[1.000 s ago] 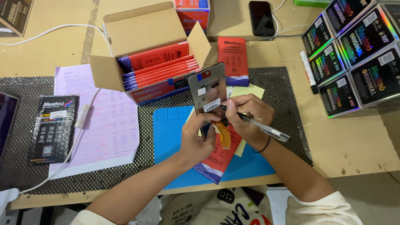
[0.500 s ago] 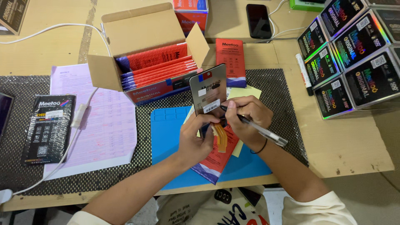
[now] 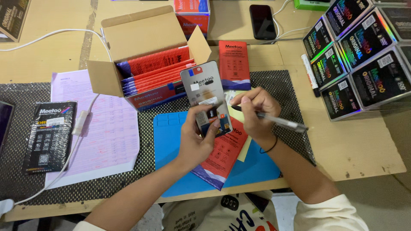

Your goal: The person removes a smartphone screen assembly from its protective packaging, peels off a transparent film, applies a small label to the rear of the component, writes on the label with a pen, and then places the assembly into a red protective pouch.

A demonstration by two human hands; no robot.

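Note:
My left hand grips the lower end of a grey phone screen panel with small stickers on its back, holding it upright over the blue mat. My right hand holds a pen with its tip near the panel's right edge. Under both hands lies a flat red package on the mat, with a yellow slip beneath it.
An open cardboard box of red packages stands behind the mat. Another red package lies right of it. Stacked shiny black boxes sit at right, a marker beside them. A pink sheet, a black pouch and a white cable lie left. A phone rests at the back.
The panel has tipped slightly more upright and the hands shifted a little; my right hand with the pen stays at the panel's right edge.

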